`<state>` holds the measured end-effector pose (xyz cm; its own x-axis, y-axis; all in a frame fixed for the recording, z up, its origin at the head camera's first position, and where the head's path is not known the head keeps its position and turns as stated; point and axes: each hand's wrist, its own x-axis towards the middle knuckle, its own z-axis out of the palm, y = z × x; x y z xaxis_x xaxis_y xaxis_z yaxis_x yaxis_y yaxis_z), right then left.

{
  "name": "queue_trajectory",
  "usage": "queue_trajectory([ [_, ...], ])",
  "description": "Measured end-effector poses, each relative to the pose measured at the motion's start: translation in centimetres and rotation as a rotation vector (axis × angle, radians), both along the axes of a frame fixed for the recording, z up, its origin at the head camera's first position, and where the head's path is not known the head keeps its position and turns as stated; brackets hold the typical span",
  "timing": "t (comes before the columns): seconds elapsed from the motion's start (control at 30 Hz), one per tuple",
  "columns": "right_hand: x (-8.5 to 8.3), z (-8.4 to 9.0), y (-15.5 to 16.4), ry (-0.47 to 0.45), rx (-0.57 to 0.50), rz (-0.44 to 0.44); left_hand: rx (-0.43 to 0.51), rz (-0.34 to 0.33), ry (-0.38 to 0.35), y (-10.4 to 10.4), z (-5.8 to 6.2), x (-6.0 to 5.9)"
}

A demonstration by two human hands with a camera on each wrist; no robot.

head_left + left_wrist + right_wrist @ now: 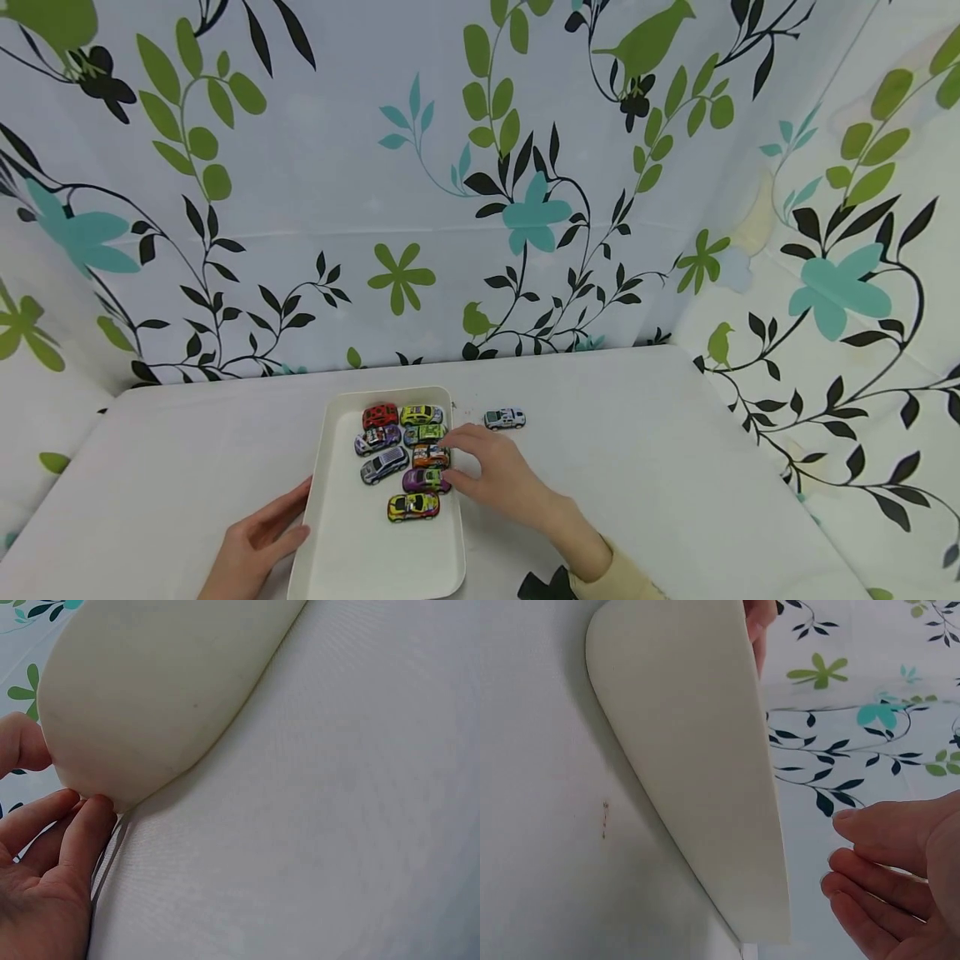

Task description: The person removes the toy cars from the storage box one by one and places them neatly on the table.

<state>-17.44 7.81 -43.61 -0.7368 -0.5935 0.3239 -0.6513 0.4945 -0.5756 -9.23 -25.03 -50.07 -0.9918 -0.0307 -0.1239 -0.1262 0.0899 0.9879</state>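
White tray (360, 550) on the white tabletop (637, 467), long axis running away from the person. Eight toy cars inside, bunched in the far half toward the right wall. Orange car (429, 457) under the right hand (502, 471), long axis crosswise to the tray; which end is the nose, cannot tell at this size.

Right-hand column, far to near: lime car (422, 415), green car (422, 435), orange car, purple car (423, 481), all roughly crosswise. Left-hand column: red car (380, 415), crosswise; blue-purple car (372, 440), slightly skewed; silver car (385, 464), plainly diagonal, right end farther off. Yellow car (413, 507) nearest the person, almost crosswise.

Right hand reaches over the right wall; grip apart, thumb tip by the purple car, index by the green and orange; contact unclear. Left hand (258, 533) at the left wall, grip apart, thumb and fingertips touching the tray from outside.

White car (505, 418) on the tabletop, right of the tray's far end, long axis left to right.
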Motion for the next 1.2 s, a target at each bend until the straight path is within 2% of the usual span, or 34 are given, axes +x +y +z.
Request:
queue_trajectory([
  [0.23,0.9,-0.3,-1.8,0.015,0.103,0.099,0.002,0.018,-0.045,0.0,0.0,-0.1],
  [0.4,1.5,-0.6,-2.2,0.012,0.181,0.129,-0.02,0.026,-0.083,0.1,0.0,-0.2],
  [0.63,1.7,-0.9,-2.4,0.021,0.218,0.165,-0.023,0.024,-0.05,0.0,0.1,-0.2],
  [0.97,1.9,-1.8,-2.9,0.03,0.286,0.174,-0.039,0.025,-0.056,0.0,0.1,-0.3],
  [1.2,1.8,-2.3,-2.8,0.061,0.269,0.173,-0.041,0.027,-0.066,0.1,0.1,-0.3],
])
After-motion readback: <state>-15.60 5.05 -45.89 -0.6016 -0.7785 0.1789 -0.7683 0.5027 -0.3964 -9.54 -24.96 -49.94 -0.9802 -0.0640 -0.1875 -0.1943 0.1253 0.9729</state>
